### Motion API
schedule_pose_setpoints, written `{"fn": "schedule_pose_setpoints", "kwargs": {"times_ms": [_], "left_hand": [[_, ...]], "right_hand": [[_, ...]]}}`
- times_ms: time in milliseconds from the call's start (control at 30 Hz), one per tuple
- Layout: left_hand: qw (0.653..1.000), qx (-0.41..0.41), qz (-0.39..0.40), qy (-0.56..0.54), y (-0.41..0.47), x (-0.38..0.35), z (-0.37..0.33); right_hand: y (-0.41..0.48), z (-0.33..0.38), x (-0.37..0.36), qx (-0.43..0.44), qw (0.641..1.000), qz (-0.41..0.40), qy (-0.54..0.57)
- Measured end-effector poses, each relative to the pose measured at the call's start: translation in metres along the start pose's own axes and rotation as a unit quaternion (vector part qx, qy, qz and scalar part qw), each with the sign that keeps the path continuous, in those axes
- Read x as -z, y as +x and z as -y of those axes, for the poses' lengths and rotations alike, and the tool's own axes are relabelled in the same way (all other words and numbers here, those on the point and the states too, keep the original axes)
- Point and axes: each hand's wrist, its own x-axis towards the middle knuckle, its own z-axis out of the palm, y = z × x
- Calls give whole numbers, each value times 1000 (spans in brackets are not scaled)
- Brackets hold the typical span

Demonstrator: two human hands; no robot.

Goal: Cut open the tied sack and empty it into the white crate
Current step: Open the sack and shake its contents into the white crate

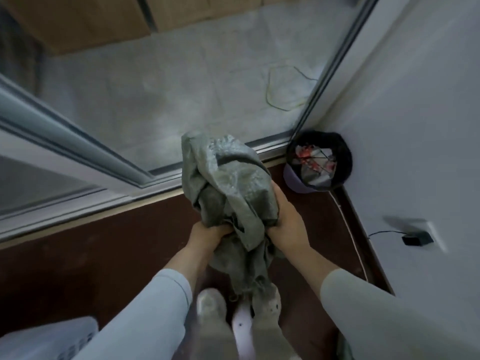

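A crumpled grey woven sack [228, 188] hangs limp in front of me, held up above my feet. My left hand [207, 236] grips its lower left folds. My right hand [285, 224] clutches the right side of it. Loose cloth trails down between my arms toward my slippers. A corner of the white crate [52, 339] shows at the bottom left, beside my left sleeve. What the crate holds cannot be seen from here.
A small bin with a black liner [320, 162] and scraps inside stands in the corner by the white wall. A sliding door track [161, 175] crosses ahead; beyond it lies pale tiled floor with a yellow string loop [281, 87]. A black plug [415, 240] sits on the wall.
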Motion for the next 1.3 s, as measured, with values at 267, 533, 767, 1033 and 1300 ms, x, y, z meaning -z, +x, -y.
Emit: {"fn": "schedule_pose_setpoints", "kwargs": {"times_ms": [267, 533, 767, 1033, 1300], "left_hand": [[997, 62, 42, -32, 143, -71, 41], [989, -103, -78, 74, 265, -97, 88], [909, -183, 67, 368, 327, -126, 124], [873, -154, 74, 457, 383, -136, 153], [843, -229, -70, 482, 357, -112, 171]], "right_hand": [[102, -141, -28, 61, 984, 2, -165], [165, -253, -72, 19, 967, -1, -254], [150, -308, -122, 77, 931, -1, -357], [186, -341, -160, -71, 911, 266, -306], [65, -362, -161, -371, 844, -385, -29]]}}
